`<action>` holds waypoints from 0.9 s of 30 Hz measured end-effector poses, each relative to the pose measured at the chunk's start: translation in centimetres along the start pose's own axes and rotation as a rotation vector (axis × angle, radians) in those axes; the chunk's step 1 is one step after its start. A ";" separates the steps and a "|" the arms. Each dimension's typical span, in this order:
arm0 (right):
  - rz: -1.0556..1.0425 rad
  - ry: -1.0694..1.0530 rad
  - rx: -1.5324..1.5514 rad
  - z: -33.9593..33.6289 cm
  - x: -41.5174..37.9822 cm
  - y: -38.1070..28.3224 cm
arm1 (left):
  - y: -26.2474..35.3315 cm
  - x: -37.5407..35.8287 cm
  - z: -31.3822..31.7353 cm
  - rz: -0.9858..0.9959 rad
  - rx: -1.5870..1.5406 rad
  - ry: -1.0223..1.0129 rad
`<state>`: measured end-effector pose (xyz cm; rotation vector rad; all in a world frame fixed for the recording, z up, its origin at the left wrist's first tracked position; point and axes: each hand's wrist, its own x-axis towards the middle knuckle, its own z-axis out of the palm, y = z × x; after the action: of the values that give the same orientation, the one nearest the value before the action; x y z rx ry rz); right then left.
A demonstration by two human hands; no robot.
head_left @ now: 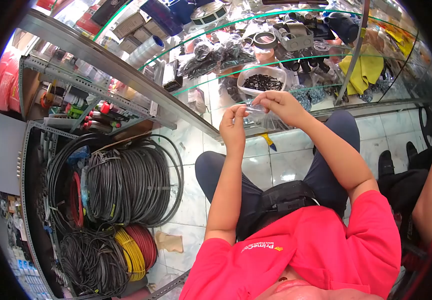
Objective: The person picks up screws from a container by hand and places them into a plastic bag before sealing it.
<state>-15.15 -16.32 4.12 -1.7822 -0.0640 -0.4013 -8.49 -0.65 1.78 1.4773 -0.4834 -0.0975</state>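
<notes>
The left hand [234,125] is raised in front of the person's chest with its fingers curled in and pinching the near edge of a small clear plastic bag [262,116]. The right hand [282,104] sits just beside it, slightly higher, with thumb and fingertips closed on the bag's upper edge. Both hands grip the same bag, which hangs between and just below them, in front of the glass display counter [216,75] and above the person's knees. The bag is crumpled and see-through; its long axis seems to run from the left hand across towards the right hand, with the loose body sagging down away from the fingers. Whether its mouth is open cannot be told, and nothing inside it can be made out.

Behind the bag, on a shelf inside the counter, stands a clear plastic tub [262,80] filled with small black parts. A yellow cloth [363,72] lies further along the same shelf. On the tiled floor by the person's left side are large coils of black cable [126,185], with yellow and red coils [136,250] below them. Another person's arm [428,200] shows at the right edge.
</notes>
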 end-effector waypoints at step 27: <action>0.086 -0.029 -0.057 -1.7 0.5 0.6 | -1.1 0.9 -0.9 -0.150 -0.140 0.142</action>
<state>-14.90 -18.19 4.01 -1.8401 0.0035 -0.3176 -7.16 -0.26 0.97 1.3711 -0.2459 -0.1407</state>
